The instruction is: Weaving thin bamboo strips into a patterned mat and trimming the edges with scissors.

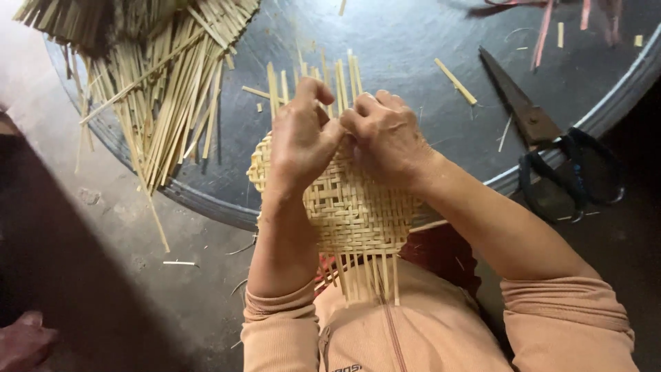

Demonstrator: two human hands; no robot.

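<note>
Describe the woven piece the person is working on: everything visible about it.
The woven panel is a pale yellow mat of flat bamboo-like strips in a checker weave, unfinished. Loose strip ends stick out at its far edge and toward the person's chest. It is held over the edge of the dark round tray. The left hand and right hand pinch it near the far edge.

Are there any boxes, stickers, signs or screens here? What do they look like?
No boxes, signs or screens.
Small print on the peach top: at the bottom edge, by the zip, dark letters, partly cut off.
</note>
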